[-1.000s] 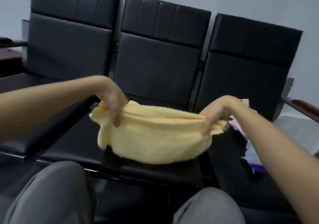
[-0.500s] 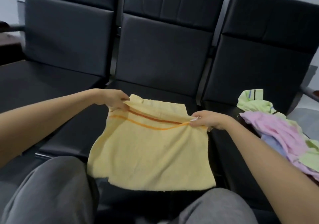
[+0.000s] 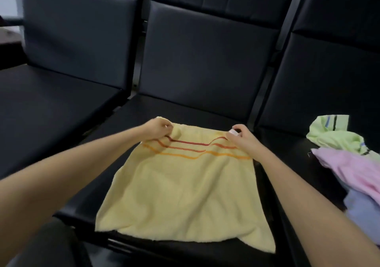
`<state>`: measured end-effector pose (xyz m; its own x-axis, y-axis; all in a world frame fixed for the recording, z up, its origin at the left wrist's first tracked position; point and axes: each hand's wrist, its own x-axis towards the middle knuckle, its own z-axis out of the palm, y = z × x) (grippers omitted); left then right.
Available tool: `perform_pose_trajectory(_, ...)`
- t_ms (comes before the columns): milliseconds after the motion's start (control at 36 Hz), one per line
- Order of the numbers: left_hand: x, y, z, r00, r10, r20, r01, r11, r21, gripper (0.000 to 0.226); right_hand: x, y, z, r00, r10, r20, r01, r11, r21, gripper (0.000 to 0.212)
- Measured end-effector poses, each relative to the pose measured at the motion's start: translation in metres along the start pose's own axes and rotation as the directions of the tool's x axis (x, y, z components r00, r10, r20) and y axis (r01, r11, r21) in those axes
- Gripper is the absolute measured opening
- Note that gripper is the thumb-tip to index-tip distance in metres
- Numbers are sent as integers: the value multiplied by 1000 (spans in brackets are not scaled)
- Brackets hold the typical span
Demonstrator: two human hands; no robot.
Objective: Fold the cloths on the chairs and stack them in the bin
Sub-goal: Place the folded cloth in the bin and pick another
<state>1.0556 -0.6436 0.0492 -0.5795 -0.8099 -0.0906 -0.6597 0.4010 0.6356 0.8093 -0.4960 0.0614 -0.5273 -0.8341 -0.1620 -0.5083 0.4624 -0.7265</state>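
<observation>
- Your left hand pinched the far left corner of the yellow cloth, fingers curled on the hem.
- Your right hand pinched the far right corner, just beside a small white label.
- The cloth lay spread on the middle chair seat. Its far edge sat mid-seat, and its near edge draped over the seat's front edge.
- The step in hand looked to be laying the cloth flat before the first fold.
- The orange stripes waved between your hands, so the far edge was slack. To do this well, you needed to draw the two corners apart until those lines ran straight.
- The near corners hung unevenly over the front edge. It would have paid to slide the whole cloth toward the seat's back edge so that all of it rested on the seat.
- For the fold, the sound course was to bring both far corners down onto the near corners together, level, and check that the hems met before letting go.
- The risk I judged likeliest was soft terry slipping off the smooth seat at the front edge.
- A green cloth, a pink cloth and a lilac cloth lay heaped unfolded on the right-hand seat, well apart from your work.
- The bin was not in view.
</observation>
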Motion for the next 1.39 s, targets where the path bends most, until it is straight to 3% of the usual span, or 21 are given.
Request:
perform_pose_trajectory(83,1,-12,27,981,29,-190,31,952,305,25,12,12,29,996,-67,51,81,925,-370,57)
perform_pose_trajectory(167,2,-13,37,958,96,-270,7,935,354,31,17,15,47,975,-213,-71,141,829,-542,50)
perform_pose_trajectory(389,6,-16,40,926,24,-376,96,950,298,32,24,24,52,962,-239,-135,127,823,-553,44)
perform_pose_trajectory(500,8,-22,35,913,-32,-408,79,992,99,24,23,26,48,963,-215,-161,102,848,-521,46)
perform_pose_trajectory(611,9,-37,12,847,-71,-527,30,996,-86,20,25,24,38,974,-189,-126,115,889,-442,39)
perform_pose_trajectory(694,10,-54,-7,811,-87,-579,40,995,-94,19,27,22,26,985,-149,-84,108,922,-371,29)
perform_pose_trajectory(833,11,-76,-14,889,-125,-441,167,984,57,28,23,16,20,987,-101,-129,61,956,-287,25)
perform_pose_trajectory(972,11,-61,-27,959,-106,-264,140,984,113,39,21,15,21,984,-111,-139,90,985,-147,15)
perform_pose_trajectory(1083,5,-51,-48,984,-152,-97,175,936,307,45,22,13,26,975,-148,-167,133,986,-98,21)
perform_pose_trajectory(1167,5,-44,-57,988,-61,-139,106,932,346,31,27,20,34,963,-121,-243,109,992,-60,22)
perform_pose_trajectory(1250,9,-31,-54,966,47,-252,17,970,244,22,33,24,40,960,-101,-261,75,991,-107,24)
perform_pose_trajectory(1306,14,-28,-46,963,52,-266,-9,987,158,23,37,24,41,963,-141,-228,89,970,-224,28)
perform_pose_trajectory(1389,23,-49,-26,968,-10,-249,60,980,192,26,41,27,41,975,-167,-146,110,936,-334,36)
